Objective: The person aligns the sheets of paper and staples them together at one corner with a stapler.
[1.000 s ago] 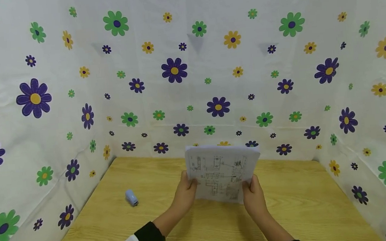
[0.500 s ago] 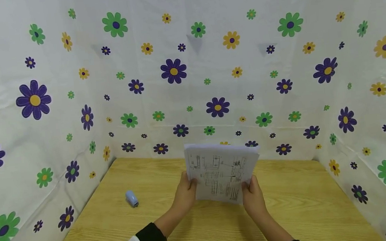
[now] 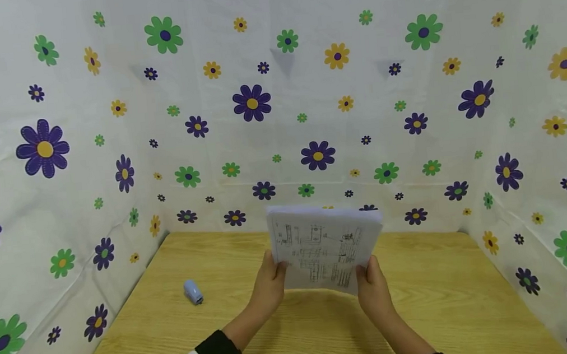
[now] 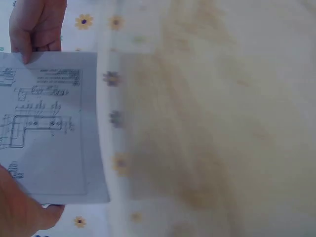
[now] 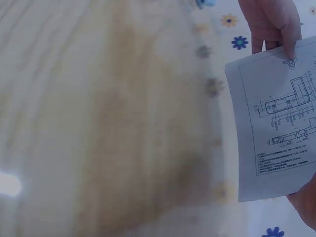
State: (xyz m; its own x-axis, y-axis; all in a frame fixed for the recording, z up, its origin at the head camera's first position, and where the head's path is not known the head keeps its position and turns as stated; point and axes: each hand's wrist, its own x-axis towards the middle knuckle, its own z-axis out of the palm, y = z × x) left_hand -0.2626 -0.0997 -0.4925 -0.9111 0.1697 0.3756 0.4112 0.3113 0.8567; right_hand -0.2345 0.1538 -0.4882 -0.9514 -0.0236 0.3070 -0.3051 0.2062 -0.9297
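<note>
A stack of white paper sheets (image 3: 315, 247), its front printed with line drawings and small text, is held up above the table. My left hand (image 3: 267, 284) grips its left edge, thumb on the printed face and fingers behind. On the opposite edge my right hand (image 3: 374, 288) does the same. The left wrist view has the printed sheet (image 4: 49, 123) between both hands, with the far hand (image 4: 38, 24) pinching its top edge. The printed sheet (image 5: 281, 123) also appears at the right of the right wrist view. Most of the fingers behind the stack are hidden.
A small light-blue object (image 3: 193, 292) with a dark tip lies at the left of the wooden table (image 3: 318, 337). White flower-printed cloth (image 3: 279, 132) walls in the table at the back and both sides.
The paper stack has risen slightly and its lower edge bows a little more. Both hands keep their grip. The head view has shifted slightly.
</note>
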